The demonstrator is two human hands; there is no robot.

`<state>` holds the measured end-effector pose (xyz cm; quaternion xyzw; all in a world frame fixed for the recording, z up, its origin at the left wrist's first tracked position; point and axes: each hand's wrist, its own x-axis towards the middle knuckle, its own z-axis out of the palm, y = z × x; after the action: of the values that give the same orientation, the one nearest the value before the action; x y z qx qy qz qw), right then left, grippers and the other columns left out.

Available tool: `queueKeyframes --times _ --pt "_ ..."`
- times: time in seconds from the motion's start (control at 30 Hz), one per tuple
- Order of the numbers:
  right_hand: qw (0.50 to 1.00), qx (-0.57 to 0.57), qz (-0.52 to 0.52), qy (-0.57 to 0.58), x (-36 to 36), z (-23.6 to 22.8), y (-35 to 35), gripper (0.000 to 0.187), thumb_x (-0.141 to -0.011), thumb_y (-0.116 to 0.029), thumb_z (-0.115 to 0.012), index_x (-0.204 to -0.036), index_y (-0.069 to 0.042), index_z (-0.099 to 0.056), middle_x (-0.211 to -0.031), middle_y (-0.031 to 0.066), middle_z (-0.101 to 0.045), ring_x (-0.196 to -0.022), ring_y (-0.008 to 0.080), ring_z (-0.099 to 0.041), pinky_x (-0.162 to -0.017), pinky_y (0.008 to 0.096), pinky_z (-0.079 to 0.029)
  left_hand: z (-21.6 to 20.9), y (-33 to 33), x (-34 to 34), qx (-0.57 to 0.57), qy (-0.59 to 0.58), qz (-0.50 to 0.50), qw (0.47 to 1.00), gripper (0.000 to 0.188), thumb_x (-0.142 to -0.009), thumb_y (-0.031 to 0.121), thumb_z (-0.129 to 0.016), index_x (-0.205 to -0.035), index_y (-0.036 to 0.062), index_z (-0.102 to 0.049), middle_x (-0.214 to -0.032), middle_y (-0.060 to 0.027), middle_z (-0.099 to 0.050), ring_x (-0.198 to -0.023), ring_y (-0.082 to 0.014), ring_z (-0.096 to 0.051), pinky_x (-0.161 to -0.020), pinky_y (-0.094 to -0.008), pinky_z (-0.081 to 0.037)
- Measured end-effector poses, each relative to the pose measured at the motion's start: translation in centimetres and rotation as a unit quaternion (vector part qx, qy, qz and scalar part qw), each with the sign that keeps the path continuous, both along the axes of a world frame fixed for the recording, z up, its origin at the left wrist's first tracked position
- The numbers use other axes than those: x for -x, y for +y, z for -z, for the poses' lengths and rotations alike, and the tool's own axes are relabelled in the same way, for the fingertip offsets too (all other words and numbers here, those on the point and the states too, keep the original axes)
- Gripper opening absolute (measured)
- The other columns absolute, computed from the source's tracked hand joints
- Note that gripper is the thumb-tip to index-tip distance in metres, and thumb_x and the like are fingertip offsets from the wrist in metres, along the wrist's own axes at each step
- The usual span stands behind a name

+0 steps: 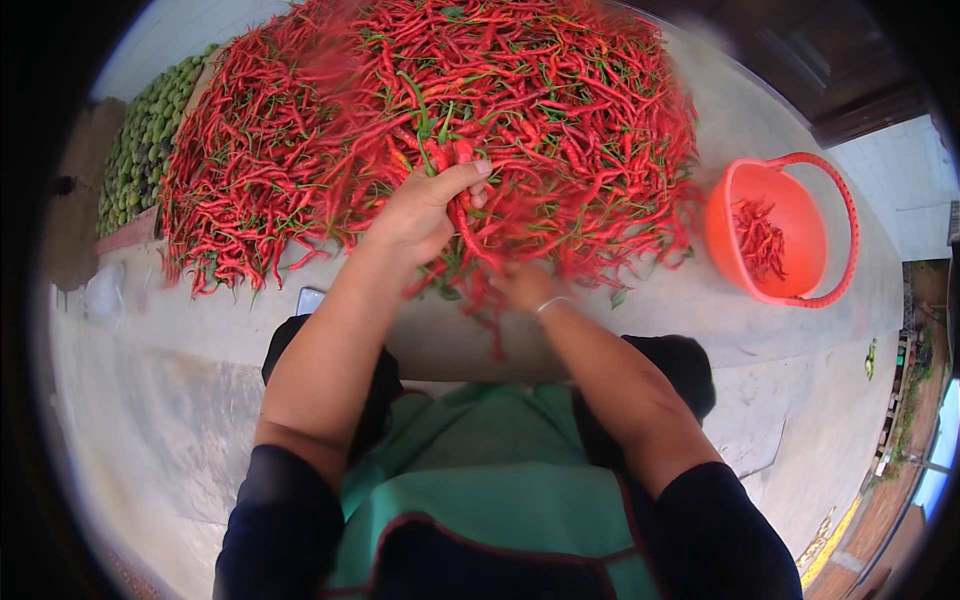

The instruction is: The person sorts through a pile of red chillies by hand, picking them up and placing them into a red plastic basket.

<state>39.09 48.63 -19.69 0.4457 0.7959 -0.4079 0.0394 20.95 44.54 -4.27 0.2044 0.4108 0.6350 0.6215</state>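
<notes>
A wide heap of long red chili peppers (560,90) with green stems lies on the floor in front of me. Above its near middle, my left hand (430,205) is closed around a few red chilies, their green stems (428,130) sticking up past the thumb. Lower and to the right, my right hand (528,287) is at the near edge of the heap, wearing a thin bracelet at the wrist. Motion smears its fingers, and some blurred chilies hang beside them. Whether those fingers grip any cannot be made out.
An orange-red plastic basket (715,225) with a looped handle stands right of the heap, some chilies in its bottom. Round green fruits (150,140) are piled at the far left. A phone-like object (311,299) lies by my left knee. Pale concrete floor (170,380) surrounds me.
</notes>
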Motion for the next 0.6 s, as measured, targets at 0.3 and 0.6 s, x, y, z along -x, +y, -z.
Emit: queueKeyframes --times 0.3,0.6 --pt "0.964 -0.046 -0.223 -0.135 0.6 -1.9 -4.2 0.027 -0.075 -0.025 -0.06 -0.087 -0.001 -0.063 -0.089 0.0186 -0.062 -0.085 0.033 -0.059 -0.076 0.042 -0.047 5.0 -4.6 -0.3 0.223 0.135 0.036 0.965 0.013 -0.074 0.012 -0.064 -0.067 0.0039 -0.057 -0.06 -0.0034 -0.055 -0.052 -0.0108 -0.05 -0.048 -0.0262 -0.039" --pt "0.982 0.049 -0.16 -0.085 0.1 -2.8 -1.8 0.026 -0.072 -0.025 -0.065 -0.085 -0.002 -0.064 -0.084 0.0162 -0.063 -0.082 0.0326 -0.06 -0.074 0.0419 -0.047 4.3 -6.0 -0.7 0.262 0.149 0.05 0.952 0.013 -0.074 0.013 -0.066 -0.068 0.0042 -0.058 -0.059 -0.0026 -0.054 -0.05 -0.0107 -0.049 -0.051 -0.0246 -0.041"
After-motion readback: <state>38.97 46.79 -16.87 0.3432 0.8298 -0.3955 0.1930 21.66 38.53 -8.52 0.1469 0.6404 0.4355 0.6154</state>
